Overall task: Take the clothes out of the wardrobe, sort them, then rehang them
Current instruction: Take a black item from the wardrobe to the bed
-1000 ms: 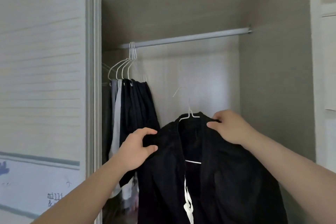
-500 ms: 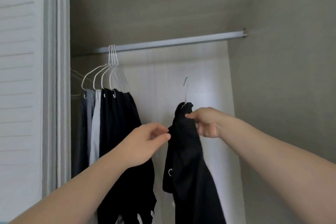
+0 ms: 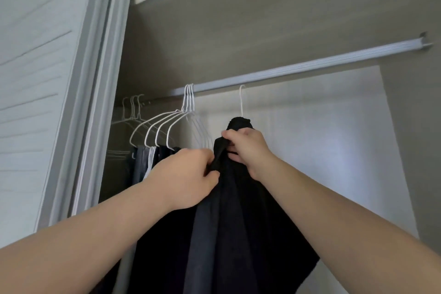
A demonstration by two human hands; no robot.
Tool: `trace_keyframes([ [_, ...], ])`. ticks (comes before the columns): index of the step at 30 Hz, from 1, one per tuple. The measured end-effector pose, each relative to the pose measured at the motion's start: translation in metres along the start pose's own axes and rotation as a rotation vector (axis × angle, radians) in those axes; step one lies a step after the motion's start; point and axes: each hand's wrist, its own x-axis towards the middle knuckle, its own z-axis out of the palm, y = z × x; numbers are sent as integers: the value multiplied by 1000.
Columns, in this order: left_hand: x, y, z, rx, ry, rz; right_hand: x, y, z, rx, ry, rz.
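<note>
We see our two forearms bare from the bottom edge up to the wrists, with no sleeves, watch, bracelet or rings showing on our left hand or our right hand, and the fingernails we can make out are short.

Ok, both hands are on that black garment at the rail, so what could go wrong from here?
1. The white hanger has its hook right at the rail, but I cannot tell whether it is seated; letting go early could drop the black garment.
2. The left hand and right hand pinch bunched cloth near the collar, so it may slide off one shoulder of the hanger.
3. The hung clothes crowd close on the left and could snag it.
</note>
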Motion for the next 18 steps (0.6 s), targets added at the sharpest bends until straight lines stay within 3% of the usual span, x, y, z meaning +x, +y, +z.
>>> trace_keyframes([
  [8,56,-34,-20,294,203,-13,86,-30,48,-20,-30,-180],
  [18,100,-58,-27,566,260,-84,144,-27,91,-125,-2,-91],
])
